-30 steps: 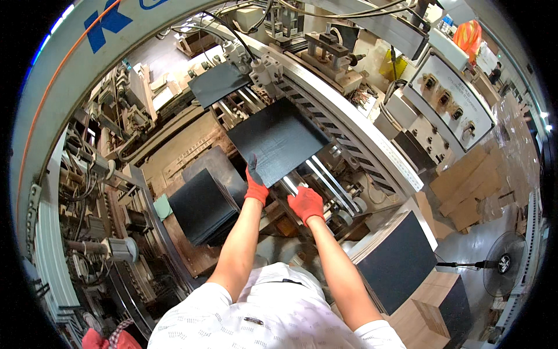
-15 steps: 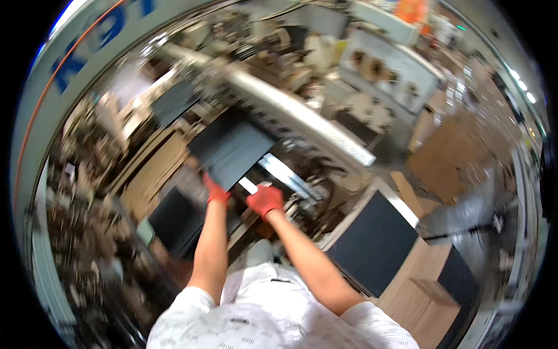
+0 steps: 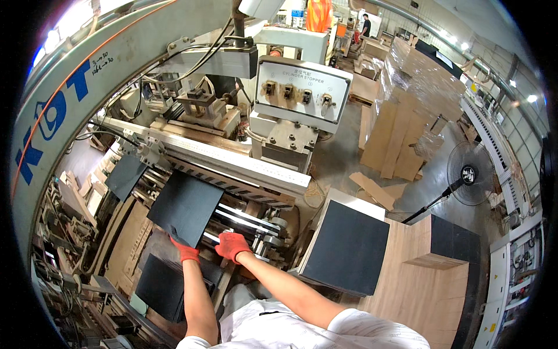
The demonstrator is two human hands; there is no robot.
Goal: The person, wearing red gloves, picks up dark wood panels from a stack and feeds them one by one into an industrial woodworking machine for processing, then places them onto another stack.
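Note:
A flat black panel (image 3: 186, 205) lies on the machine bed, its far edge close to the striped strip under the long metal beam. My left hand (image 3: 187, 251), in a red glove, is closed at the panel's near edge; some of its fingers are hidden there. To the right of the panel, my right hand (image 3: 232, 246), also red-gloved, has its fingers curled over the near end of the shiny metal rails (image 3: 244, 223). It appears apart from the panel, and whatever is under its fingers is hidden.
Black panels (image 3: 165, 285) are stacked near my left forearm. Another black panel stack (image 3: 347, 247) stands at right, beside wood-grain boards (image 3: 418, 285). A control box (image 3: 303, 90) overhangs the beam (image 3: 232, 158). A floor fan (image 3: 468, 173) and cardboard (image 3: 395, 136) are farther right.
The view has swung and sharpened, so panel and hands now appear lower and farther left. My hands keep about the same places at the panel's near edge and beside it.

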